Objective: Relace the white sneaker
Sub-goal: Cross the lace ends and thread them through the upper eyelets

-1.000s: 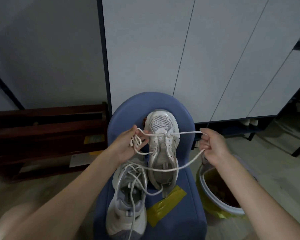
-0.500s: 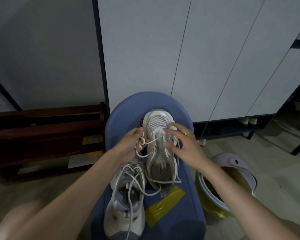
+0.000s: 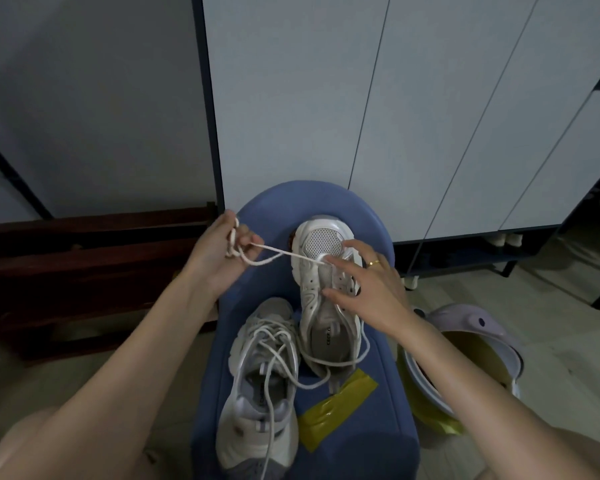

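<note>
**Relacing the white sneaker: lace pulled out left, right hand pinning the toe end**

So the white sneaker (image 3: 326, 289) is sitting on the blue padded chair seat (image 3: 378, 393), toe pointing away from the person, heel toward them. Long axis runs straight near-to-far. The left hand (image 3: 219, 258) is up and off to the left of the toe, fingers (image 3: 246, 242) curled around a bunched-up length of the white shoelace (image 3: 284, 252), which runs taut from that fist across to the lowest eyelets by the mesh toe. The right hand (image 3: 364, 289) lies right on top of the shoe, fingers spread and mostly straight, pressing down around the front eyelets, not gripping anything as far as I can tell. There's a gold ring on it.

The other end of the lace trails loose around the heel on the right side. So the right hand is the nearer one to the eyelets, and my guess is it picks up that loose end next while the left keeps tension.

A second sneaker (image 3: 260, 410), greyer and fully laced, lies just beside it nearer the person, plus a strip of yellow tape (image 3: 336, 407). There's printing on the insole, but it's too small to read.
</note>
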